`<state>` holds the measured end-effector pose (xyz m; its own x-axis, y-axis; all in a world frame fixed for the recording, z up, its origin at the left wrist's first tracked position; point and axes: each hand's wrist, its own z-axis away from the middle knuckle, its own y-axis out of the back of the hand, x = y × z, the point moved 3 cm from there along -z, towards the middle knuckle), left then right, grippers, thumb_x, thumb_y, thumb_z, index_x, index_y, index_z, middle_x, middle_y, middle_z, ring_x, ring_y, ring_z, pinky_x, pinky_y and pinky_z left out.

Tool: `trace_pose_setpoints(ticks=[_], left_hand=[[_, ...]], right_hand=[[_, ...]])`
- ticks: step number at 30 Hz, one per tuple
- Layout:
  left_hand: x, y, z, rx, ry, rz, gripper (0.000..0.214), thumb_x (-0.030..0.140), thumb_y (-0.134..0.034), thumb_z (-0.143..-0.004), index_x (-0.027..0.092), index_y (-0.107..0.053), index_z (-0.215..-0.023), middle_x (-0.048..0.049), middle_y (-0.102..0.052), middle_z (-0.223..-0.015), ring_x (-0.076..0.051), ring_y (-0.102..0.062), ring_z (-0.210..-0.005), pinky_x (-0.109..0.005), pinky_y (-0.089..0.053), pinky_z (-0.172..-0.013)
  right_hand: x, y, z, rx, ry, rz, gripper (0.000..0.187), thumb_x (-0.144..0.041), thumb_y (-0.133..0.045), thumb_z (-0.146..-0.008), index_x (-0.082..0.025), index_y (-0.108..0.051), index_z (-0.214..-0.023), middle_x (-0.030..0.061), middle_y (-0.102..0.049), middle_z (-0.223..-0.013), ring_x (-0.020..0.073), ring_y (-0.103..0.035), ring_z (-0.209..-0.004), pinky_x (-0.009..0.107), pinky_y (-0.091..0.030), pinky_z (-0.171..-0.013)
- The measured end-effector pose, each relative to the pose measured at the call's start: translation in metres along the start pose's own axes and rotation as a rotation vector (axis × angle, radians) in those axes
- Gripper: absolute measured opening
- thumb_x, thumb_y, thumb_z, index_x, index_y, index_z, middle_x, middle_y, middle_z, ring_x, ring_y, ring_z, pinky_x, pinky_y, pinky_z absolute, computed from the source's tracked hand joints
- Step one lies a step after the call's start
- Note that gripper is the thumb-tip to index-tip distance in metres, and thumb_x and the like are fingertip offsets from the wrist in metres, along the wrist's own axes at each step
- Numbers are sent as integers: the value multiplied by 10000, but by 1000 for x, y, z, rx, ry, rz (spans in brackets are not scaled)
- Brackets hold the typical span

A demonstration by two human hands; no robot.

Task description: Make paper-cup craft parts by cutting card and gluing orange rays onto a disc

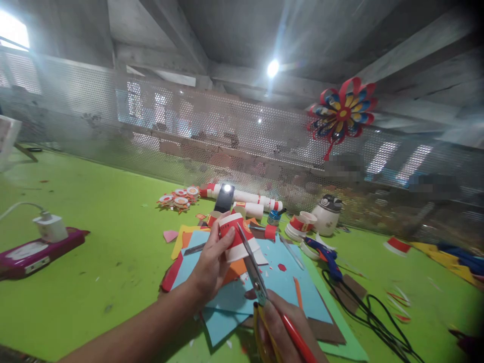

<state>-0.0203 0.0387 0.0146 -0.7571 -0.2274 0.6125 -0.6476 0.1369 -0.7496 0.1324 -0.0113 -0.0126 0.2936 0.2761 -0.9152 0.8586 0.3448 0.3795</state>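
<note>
My left hand (pixel 214 257) grips a red and white paper cup (pixel 234 242), thumb on its side. In my right hand (pixel 283 322) is a pair of scissors (pixel 257 280), with yellow and red showing at the handle end. The blades point up and away, and their tips lie against or just in front of the cup's side; I cannot tell if they cut into it. Under both hands is a stack of coloured paper, light blue sheet (pixel 227 297) on top, strewn with small scraps and an orange strip (pixel 298 292).
Behind the cup lie white paper tubes (pixel 249 196), a phone (pixel 224 197) with its light on and round paper ornaments (pixel 179 199). To the right are more paper cups (pixel 300 224), a blue glue gun (pixel 328 254) and its black cable (pixel 372 312). A purple power strip (pixel 41 254) sits left.
</note>
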Motion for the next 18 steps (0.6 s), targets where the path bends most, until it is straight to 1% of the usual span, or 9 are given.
trace_pose_setpoints(ticks=[3, 6, 9, 13, 18], left_hand=[[-3, -1, 3, -27, 29, -5, 565, 252, -604, -862, 291, -364, -1372, -53, -658, -1091, -163, -632, -923, -293, -485, -849], [-6, -1, 4, -33, 46, -7, 587, 256, -595, -867, 298, -331, -1389, -63, -645, -1138, -171, -631, -933, -318, -482, -861], [-5, -1, 3, -32, 27, -4, 558, 252, -589, -872, 300, -353, -1376, -48, -652, -1097, -161, -630, -924, -314, -475, -877], [-3, 0, -1, -16, 4, -2, 522, 243, -603, -865, 284, -405, -1346, -31, -662, -1019, -134, -627, -872, -280, -474, -866], [-4, 2, -1, -5, 2, -9, 519, 242, -608, -861, 280, -412, -1340, -31, -662, -1021, -127, -624, -866, -264, -474, -847]], right_hand=[[-2, 0, -2, -20, -7, -24, 645, -681, -319, -881, -117, -606, -1014, -39, -401, -510, 101, -385, -458, 222, -307, -442], [-5, 1, -3, -15, 13, -40, 624, -669, -322, -890, -124, -604, -1005, -48, -380, -514, 94, -367, -452, 215, -290, -432], [-6, 1, -2, -10, 12, -38, 603, -673, -348, -881, -137, -602, -991, -49, -376, -527, 92, -361, -455, 210, -282, -423], [-7, 0, -1, -18, 12, -30, 607, -696, -361, -862, -147, -605, -947, -40, -406, -537, 94, -378, -463, 212, -296, -435], [-6, 2, 0, -19, -10, 18, 629, -676, -310, -889, -124, -594, -994, -50, -394, -499, 97, -382, -448, 222, -290, -449]])
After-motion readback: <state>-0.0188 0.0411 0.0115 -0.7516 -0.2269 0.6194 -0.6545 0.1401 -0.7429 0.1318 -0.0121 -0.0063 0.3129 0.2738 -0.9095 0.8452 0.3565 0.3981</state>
